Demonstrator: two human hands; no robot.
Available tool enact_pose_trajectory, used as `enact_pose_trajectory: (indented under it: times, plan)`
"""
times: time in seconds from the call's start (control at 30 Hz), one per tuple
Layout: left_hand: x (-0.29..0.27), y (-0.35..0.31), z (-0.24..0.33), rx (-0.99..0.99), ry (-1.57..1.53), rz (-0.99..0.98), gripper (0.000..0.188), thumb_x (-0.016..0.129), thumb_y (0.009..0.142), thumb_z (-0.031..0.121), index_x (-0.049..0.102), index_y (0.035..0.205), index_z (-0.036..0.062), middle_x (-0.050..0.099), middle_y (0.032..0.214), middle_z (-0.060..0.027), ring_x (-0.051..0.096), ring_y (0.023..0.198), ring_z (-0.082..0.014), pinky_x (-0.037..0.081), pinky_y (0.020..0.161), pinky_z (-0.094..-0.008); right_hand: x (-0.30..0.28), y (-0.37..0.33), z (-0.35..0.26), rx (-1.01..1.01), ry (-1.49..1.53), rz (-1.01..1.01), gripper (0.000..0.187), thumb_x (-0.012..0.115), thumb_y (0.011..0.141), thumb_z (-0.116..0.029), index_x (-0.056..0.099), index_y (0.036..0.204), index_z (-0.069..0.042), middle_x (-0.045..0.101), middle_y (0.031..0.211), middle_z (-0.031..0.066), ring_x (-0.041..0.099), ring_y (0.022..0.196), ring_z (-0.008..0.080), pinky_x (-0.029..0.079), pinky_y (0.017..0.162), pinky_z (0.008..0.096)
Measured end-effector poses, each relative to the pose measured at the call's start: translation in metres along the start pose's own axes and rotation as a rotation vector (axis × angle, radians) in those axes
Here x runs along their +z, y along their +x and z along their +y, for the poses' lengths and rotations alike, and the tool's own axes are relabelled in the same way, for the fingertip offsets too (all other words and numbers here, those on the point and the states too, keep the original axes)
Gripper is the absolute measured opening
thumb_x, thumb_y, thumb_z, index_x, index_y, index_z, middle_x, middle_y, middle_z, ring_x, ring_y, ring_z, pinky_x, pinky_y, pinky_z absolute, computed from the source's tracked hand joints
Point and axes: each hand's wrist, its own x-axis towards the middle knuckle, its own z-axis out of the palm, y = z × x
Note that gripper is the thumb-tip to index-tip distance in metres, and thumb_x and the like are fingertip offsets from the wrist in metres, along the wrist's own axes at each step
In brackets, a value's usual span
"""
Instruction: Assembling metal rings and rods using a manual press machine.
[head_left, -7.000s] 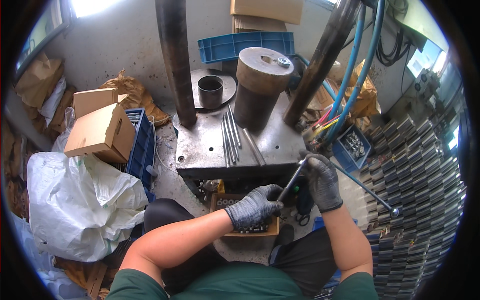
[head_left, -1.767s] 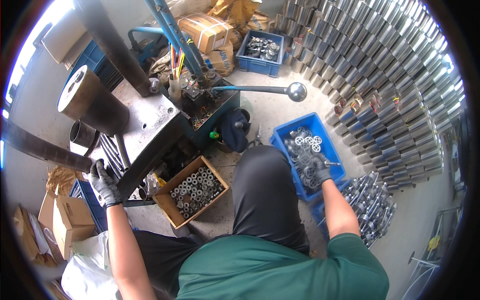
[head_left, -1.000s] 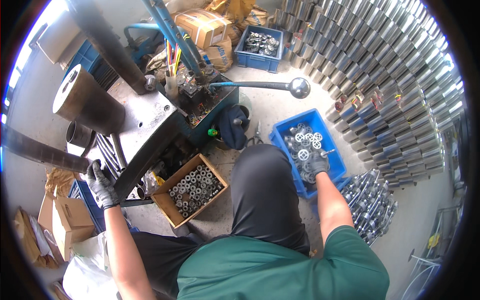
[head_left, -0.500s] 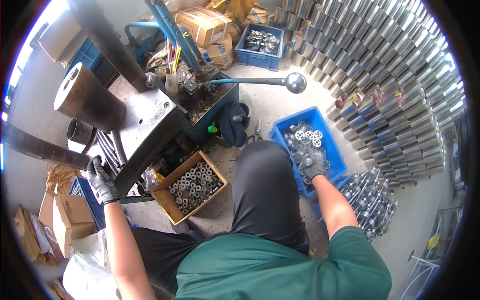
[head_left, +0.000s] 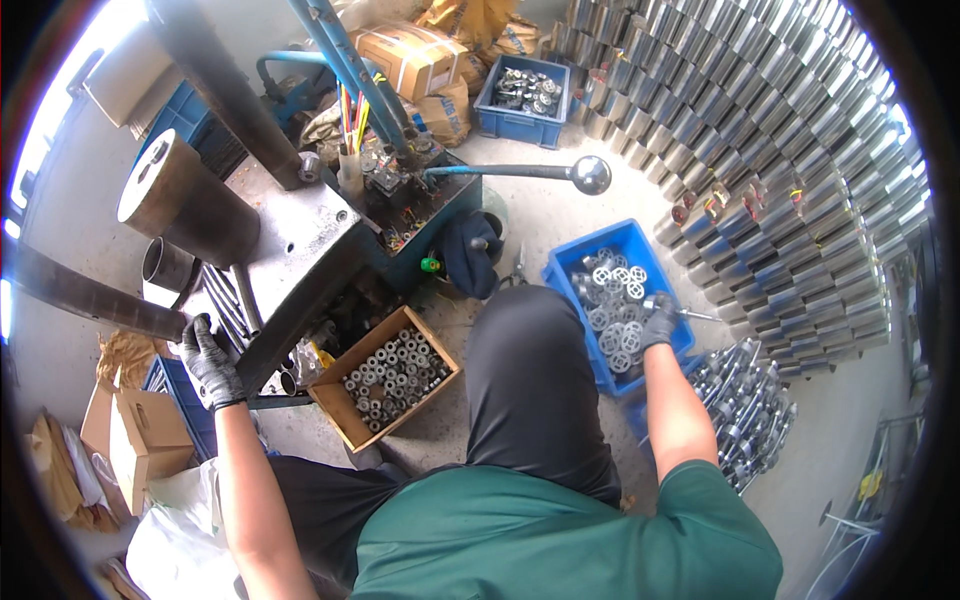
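My left hand (head_left: 209,366), in a dark grey glove, rests at the edge of the press table (head_left: 305,222), its fingers stretched out beside the lower end of a dark steel column (head_left: 95,297). Nothing shows in that hand. On the right, my gloved right hand (head_left: 658,324) is closed around a thin metal shaft (head_left: 697,316), whose bare end points right past the bin wall. Beneath it stands a blue plastic bin (head_left: 563,268) holding many round, spoked metal discs (head_left: 617,342). My fingers hide the shaft's other end.
A wooden box (head_left: 341,418) of small metal rings stands between the press and my knee. A ball-ended lever (head_left: 590,175) reaches out from the press. Stacked metal cylinders (head_left: 770,160) line the right side, with piled shafted parts (head_left: 745,410) below. Another blue bin (head_left: 520,125) stands behind.
My right hand has moved right from over the discs to the bin's right side, and the shaft now sticks out sideways from it. My left hand stays in place.
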Motion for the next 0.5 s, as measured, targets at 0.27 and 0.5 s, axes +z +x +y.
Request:
enact_pose_trajectory:
  times: [0.27, 0.5]
  plan:
    - [0.015, -0.046, 0.087, 0.294, -0.103, -0.021, 0.028, 0.065, 0.104, 0.02, 0.068, 0.126, 0.0036, 0.067, 0.121, -0.0056, 0.059, 0.112, -0.019, 0.043, 0.106, -0.0342, 0.023, -0.127, -0.146, -0.268, -0.192, -0.695, 0.036, 0.063, 0.102, -0.029, 0.061, 0.131, -0.009, 0.06, 0.1, -0.0006, 0.056, 0.085, 0.0097, 0.049, 0.072, 0.0259]
    - [0.048, -0.151, 0.165, 0.403, 0.012, -0.744, 0.039, 0.07, 0.098, 0.009, 0.061, 0.136, 0.0027, 0.063, 0.129, -0.014, 0.065, 0.119, -0.0248, 0.053, 0.104, -0.0376, 0.148, -0.329, -0.255, -0.324, -0.294, -1.303, 0.065, 0.071, 0.098, -0.041, 0.051, 0.149, -0.007, 0.061, 0.097, 0.0033, 0.056, 0.077, 0.0096, 0.048, 0.068, 0.0246]
